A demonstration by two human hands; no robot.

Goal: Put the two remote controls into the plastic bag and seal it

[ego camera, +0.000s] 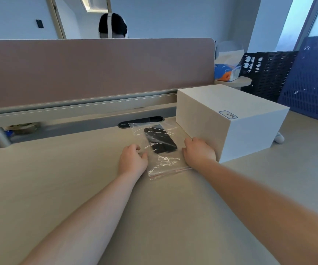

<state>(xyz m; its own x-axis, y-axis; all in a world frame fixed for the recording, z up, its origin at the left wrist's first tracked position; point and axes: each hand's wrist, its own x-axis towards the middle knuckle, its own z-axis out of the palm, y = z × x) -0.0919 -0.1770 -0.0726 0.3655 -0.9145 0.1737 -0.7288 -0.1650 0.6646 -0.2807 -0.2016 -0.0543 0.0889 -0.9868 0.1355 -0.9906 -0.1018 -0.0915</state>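
Note:
A clear plastic bag (163,163) with a red zip strip at its near end lies flat on the desk. Two black remote controls (160,139) lie side by side inside it, toward the far end. My left hand (132,159) rests on the desk at the bag's left edge, fingers curled loosely and holding nothing. My right hand (199,152) lies at the bag's right edge, between the bag and the white box, fingers spread and empty. Whether the zip strip is pressed closed cannot be told.
A white box (230,119) stands just right of the bag, touching my right hand. A brown partition (97,71) runs along the desk's far side, with a cable slot (141,122) behind the bag. Dark and blue crates (297,77) stand at the far right. A person's head shows behind the partition.

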